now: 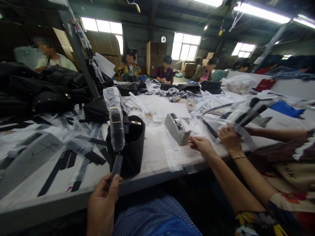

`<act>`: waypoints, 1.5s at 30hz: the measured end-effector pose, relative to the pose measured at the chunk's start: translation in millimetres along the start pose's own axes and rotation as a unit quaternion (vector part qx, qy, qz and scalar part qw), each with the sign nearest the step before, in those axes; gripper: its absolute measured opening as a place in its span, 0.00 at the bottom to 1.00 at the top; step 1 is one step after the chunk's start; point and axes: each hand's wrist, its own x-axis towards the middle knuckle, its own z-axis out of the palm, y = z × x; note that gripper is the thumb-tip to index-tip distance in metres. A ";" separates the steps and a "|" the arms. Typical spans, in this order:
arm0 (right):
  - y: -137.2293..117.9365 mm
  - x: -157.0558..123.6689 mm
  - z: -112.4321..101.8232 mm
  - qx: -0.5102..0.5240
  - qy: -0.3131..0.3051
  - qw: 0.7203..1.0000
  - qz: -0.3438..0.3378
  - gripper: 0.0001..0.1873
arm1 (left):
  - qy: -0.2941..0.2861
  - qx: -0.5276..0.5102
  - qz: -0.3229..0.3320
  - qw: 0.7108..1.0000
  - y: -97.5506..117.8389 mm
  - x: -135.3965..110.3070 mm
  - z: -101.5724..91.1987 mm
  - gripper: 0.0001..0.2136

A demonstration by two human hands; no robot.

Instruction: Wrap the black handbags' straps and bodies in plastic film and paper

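At the table's front edge, my left hand [104, 200] pinches a dark strap [116, 168] partly covered in clear film. Above it, a white-wrapped section with a gold-toned buckle [116, 115] rises in front of a black handbag [134, 147]. The bag stands upright on the table with its top open. My right hand [203, 147] is stretched out to the right, thumb and fingers pressed together beside the front end of a grey tape dispenser [177, 128]. Whatever sits between those fingertips is too small to make out.
Right of me, a co-worker's hand [230, 139] with a bracelet handles wrapped straps. A second grey dispenser [31, 157] stands at left, near loose black strips [55, 172]. Black bags [39, 88] are heaped behind it. White sheets [169, 111] and tape rolls litter the table's middle; other people sit beyond.
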 end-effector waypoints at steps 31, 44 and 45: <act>-36.6 -150.1 206.0 -0.140 -0.383 0.906 -0.118 0.21 | -0.059 -0.025 0.083 0.994 2.3 -3.8 -2.9 0.15; -18.1 -140.5 196.1 -0.110 -0.459 0.878 -0.081 0.12 | -0.172 -0.187 -0.183 0.950 19.7 -6.9 -12.0 0.20; -16.0 -143.2 198.6 -0.107 -0.442 0.886 -0.086 0.12 | -0.176 -0.189 -0.191 0.947 19.8 -8.2 -10.5 0.20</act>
